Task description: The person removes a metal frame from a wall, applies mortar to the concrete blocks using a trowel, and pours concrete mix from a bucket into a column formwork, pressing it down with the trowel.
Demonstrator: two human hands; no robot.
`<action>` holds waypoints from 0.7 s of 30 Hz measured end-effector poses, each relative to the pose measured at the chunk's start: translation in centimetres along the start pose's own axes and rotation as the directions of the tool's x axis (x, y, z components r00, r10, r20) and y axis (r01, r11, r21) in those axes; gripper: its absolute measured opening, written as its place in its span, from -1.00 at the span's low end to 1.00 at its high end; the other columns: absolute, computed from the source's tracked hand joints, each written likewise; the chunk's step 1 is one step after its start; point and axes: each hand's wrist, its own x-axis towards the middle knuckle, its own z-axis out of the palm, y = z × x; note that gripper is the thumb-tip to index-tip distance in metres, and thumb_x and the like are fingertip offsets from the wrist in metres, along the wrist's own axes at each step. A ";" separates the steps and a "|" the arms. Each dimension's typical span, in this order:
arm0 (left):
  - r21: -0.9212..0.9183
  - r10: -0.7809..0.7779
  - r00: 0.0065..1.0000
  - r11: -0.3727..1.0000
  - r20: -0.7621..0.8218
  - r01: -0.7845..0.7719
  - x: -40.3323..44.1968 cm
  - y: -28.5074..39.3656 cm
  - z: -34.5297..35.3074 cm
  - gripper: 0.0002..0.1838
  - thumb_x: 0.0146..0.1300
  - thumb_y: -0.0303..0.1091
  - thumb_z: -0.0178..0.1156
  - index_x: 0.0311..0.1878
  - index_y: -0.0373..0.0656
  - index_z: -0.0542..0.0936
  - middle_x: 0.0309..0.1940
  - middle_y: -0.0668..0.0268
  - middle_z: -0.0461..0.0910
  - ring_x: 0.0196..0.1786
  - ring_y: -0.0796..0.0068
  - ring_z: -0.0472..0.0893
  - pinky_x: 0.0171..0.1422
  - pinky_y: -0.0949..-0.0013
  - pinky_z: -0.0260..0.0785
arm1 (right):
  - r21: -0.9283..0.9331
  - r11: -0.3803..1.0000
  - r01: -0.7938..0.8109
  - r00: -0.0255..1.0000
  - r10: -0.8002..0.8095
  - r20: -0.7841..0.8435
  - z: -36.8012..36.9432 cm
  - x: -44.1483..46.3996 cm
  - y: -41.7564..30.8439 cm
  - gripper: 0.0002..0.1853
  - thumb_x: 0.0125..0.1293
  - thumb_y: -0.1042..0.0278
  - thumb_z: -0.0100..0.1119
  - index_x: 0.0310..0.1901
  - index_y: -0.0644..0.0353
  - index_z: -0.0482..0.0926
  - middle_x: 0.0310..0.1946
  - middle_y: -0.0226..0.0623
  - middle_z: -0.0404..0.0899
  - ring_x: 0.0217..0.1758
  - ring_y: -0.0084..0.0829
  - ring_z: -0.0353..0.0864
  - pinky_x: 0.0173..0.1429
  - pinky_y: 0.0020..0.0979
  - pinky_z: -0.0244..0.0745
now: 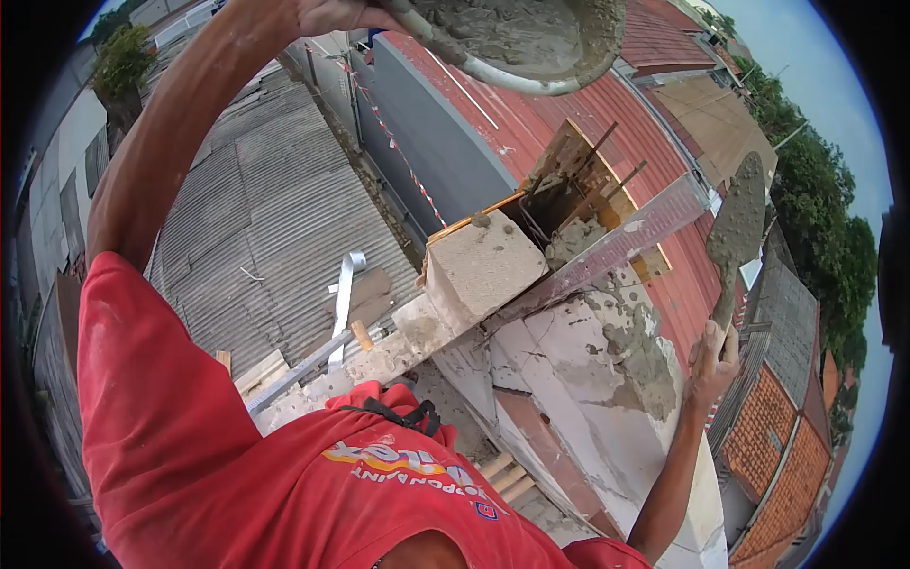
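My left hand (341,15), partly cut off by the top edge, grips the rim of a mortar bucket (517,78) and holds it raised and tipped towards me. Wet grey mortar (498,33) fills what shows of its inside. Lower on the right, my right hand (713,365) is closed round the handle of a trowel (739,213), whose blade points up and is coated with mortar. Between the hands, a pale block (485,261) sits on the wall top, with a mortar lump on it.
Beside the block stands a wooden form (578,175) with rebar sticking out. A long straight board (607,242) slants past it. Corrugated roofing (275,228) lies left, red roofing (654,123) beyond. Striped tape (389,137) hangs near a grey wall (441,128).
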 end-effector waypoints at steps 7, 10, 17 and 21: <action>-0.044 0.104 0.921 0.995 0.375 -0.094 5.0 -2.5 4.7 -0.72 0.45 -0.35 0.16 -0.44 -0.22 0.48 -0.52 0.28 0.43 -0.41 0.25 0.51 0.03 -0.54 0.52 | 0.041 0.998 -0.037 0.999 0.038 -0.010 0.1 0.5 0.4 -0.73 0.46 0.15 0.24 -0.16 0.22 0.57 -0.61 -0.58 0.32 -0.67 -0.76 0.22 -0.58 -0.59 0.05; -0.090 0.150 0.849 0.989 0.507 -0.121 8.0 -5.0 5.8 -0.72 0.45 -0.31 0.18 -0.40 -0.23 0.49 -0.46 0.24 0.47 -0.36 0.18 0.57 -0.05 -0.52 0.57 | 0.027 0.999 -0.024 0.999 0.024 -0.030 0.2 0.5 0.4 -0.73 0.45 0.14 0.27 -0.20 0.20 0.56 -0.61 -0.58 0.32 -0.67 -0.75 0.24 -0.59 -0.59 0.08; -0.074 0.145 0.844 0.989 0.516 -0.125 9.9 -6.8 8.5 -0.72 0.45 -0.31 0.17 -0.40 -0.23 0.50 -0.46 0.24 0.47 -0.35 0.19 0.57 -0.05 -0.50 0.56 | 0.005 0.999 -0.045 0.997 0.046 -0.056 0.2 0.5 0.1 -0.73 0.43 0.16 0.30 -0.19 0.22 0.56 -0.64 -0.57 0.32 -0.67 -0.74 0.24 -0.60 -0.59 0.06; -0.015 0.148 0.860 0.987 0.489 -0.161 8.6 -6.4 7.6 -0.72 0.45 -0.31 0.17 -0.40 -0.23 0.50 -0.46 0.24 0.47 -0.35 0.19 0.57 -0.05 -0.49 0.56 | -0.005 0.999 -0.052 0.997 0.051 -0.061 0.4 0.4 -0.1 -0.67 0.45 0.06 0.26 -0.22 0.22 0.55 -0.61 -0.56 0.33 -0.67 -0.73 0.25 -0.59 -0.57 0.09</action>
